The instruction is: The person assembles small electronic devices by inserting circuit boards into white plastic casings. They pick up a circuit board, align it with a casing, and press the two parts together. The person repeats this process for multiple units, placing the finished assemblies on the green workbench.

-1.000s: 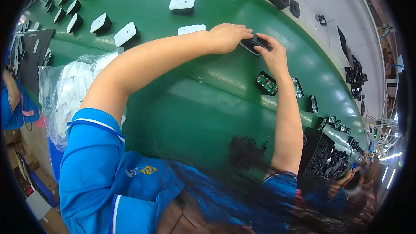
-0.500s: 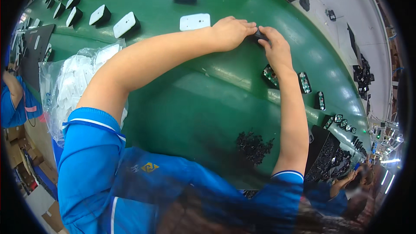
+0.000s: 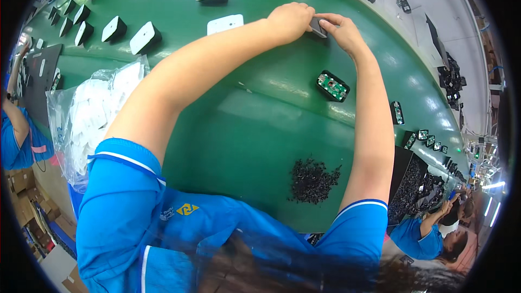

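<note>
At the far side of the green bench, a small dark box-shaped case [image 3: 319,28] is held between my two hands. My left hand [image 3: 290,20] grips it from the left with bent fingers, which partly cover it. The thumb and fingers of my right hand [image 3: 343,30] pinch its upper right part. Just nearer than the hands lies an open black case with a green circuit board [image 3: 332,86] inside. Left of my left wrist sits a black case with a white face [image 3: 224,24], partly behind my forearm.
More white-faced cases [image 3: 143,37] stand across the far left. A clear bag of white flat parts [image 3: 97,102] lies by my left elbow. Small black pieces [image 3: 313,181] are heaped in front of me. Board-filled cases [image 3: 398,113] line the right edge. Other people work at both sides.
The view has shifted slightly, so bench items appear displaced. Both hands still hold the dark case, whose grey flat side now shows more. My right forearm now hides one board-filled case.
</note>
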`<state>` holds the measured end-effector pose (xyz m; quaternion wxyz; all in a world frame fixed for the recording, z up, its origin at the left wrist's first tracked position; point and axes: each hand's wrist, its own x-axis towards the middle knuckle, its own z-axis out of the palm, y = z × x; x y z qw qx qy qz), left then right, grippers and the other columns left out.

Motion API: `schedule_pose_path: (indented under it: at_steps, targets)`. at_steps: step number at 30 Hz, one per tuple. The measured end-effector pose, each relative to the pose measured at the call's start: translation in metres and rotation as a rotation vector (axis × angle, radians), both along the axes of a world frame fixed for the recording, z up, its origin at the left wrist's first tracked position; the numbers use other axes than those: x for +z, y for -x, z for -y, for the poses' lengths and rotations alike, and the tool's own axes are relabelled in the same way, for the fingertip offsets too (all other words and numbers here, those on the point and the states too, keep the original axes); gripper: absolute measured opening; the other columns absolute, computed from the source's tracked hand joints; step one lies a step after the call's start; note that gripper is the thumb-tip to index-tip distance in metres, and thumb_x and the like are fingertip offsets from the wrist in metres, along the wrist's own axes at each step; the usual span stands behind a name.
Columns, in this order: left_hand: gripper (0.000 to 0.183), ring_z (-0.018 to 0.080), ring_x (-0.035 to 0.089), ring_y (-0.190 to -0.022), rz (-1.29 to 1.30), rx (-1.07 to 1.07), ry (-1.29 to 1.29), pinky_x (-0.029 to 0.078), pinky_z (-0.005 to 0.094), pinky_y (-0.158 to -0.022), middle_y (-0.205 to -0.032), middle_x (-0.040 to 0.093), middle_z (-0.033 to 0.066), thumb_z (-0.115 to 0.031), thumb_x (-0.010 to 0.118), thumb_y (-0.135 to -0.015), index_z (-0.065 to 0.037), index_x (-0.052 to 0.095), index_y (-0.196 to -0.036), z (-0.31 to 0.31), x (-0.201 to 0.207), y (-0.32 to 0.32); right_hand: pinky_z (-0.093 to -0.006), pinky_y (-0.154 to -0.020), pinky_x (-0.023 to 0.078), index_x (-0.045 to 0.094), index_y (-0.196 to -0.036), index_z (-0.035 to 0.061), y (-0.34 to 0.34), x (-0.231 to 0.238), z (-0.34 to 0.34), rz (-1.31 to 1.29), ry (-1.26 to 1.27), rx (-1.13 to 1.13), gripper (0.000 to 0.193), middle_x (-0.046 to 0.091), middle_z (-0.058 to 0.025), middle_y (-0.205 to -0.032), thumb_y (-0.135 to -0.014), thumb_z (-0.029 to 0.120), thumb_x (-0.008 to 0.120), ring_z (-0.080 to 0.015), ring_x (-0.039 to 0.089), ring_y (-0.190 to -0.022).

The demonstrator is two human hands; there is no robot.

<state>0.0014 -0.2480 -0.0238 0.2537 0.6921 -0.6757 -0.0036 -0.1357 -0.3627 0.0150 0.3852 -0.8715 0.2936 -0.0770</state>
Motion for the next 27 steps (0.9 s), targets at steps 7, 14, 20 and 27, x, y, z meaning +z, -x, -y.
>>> schedule_pose_path:
  at_steps: [7, 14, 20, 27]
  targets:
    - [0.034, 0.0239, 0.065, -0.064, -0.452, 0.038, -0.334, 0.054, 0.0364, -0.063, -0.08, 0.066, 0.0145, -0.03, 0.059, -0.089, 0.0, 0.059, -0.104, 0.034, 0.01, -0.032, -0.0314, -0.082, 0.047, 0.065, -0.11, 0.0034, 0.002, -0.025, -0.004, 0.244, -0.048, -0.195, 0.033, 0.065, -0.0142, -0.1, -0.087, 0.028, 0.063, -0.0186, 0.06, -0.09]
    - [0.034, 0.0171, 0.061, -0.055, -0.613, 0.183, -0.664, 0.052, 0.0322, -0.049, -0.076, 0.064, 0.0116, -0.036, 0.056, -0.091, -0.002, 0.057, -0.096, 0.047, 0.026, -0.043, -0.0337, -0.084, 0.047, 0.066, -0.103, 0.0037, 0.043, 0.022, -0.022, 0.174, 0.251, -0.217, 0.03, 0.063, -0.0117, -0.1, -0.083, 0.026, 0.067, -0.0225, 0.061, -0.091]
    - [0.042, 0.0228, 0.061, -0.054, -0.291, 0.203, -0.671, 0.051, 0.0351, -0.049, -0.074, 0.063, 0.012, -0.039, 0.057, -0.088, -0.001, 0.055, -0.106, 0.052, 0.024, -0.05, -0.0386, -0.098, 0.041, 0.049, -0.128, 0.0086, 0.105, 0.039, -0.086, -0.064, 0.451, 0.117, 0.069, 0.055, -0.0136, -0.121, -0.069, 0.024, 0.079, -0.0294, 0.05, -0.114]
    - [0.044, 0.0298, 0.058, -0.099, 0.017, 0.261, -0.092, 0.05, 0.0382, -0.079, -0.114, 0.056, 0.0201, -0.033, 0.057, -0.09, -0.003, 0.049, -0.122, 0.012, 0.032, -0.019, -0.038, -0.089, 0.046, 0.039, -0.134, 0.006, 0.112, 0.028, -0.115, 0.047, 0.206, -0.085, 0.064, 0.058, -0.0185, -0.113, -0.079, 0.017, 0.07, -0.0313, 0.057, -0.103]
